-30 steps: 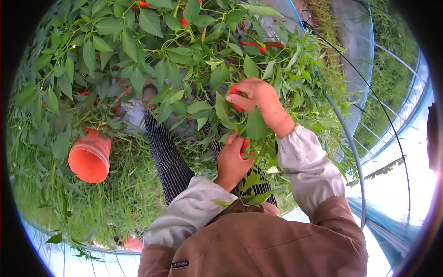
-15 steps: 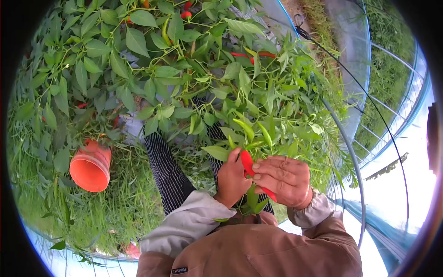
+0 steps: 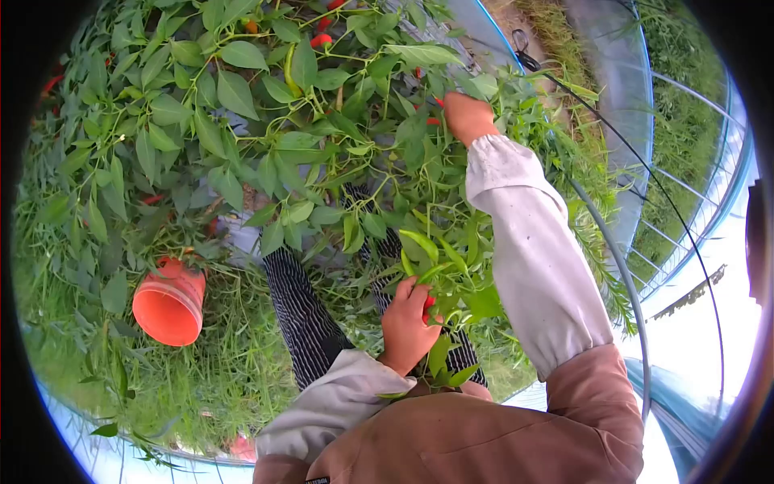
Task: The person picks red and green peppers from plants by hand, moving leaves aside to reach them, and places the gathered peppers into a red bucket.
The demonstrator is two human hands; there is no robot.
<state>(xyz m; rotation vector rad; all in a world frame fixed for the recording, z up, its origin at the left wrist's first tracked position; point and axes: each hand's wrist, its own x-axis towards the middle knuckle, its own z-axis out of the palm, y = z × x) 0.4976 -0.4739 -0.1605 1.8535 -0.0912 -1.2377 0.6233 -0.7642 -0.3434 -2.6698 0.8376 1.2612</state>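
Head view: your left hand curls around red peppers; hold them gently. You can't tell your right hand's grip; part the leaves around the red pepper just beside it.

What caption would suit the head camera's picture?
Red chili pepper in the left hand, right hand among pepper leaves, orange bucket off to the left.
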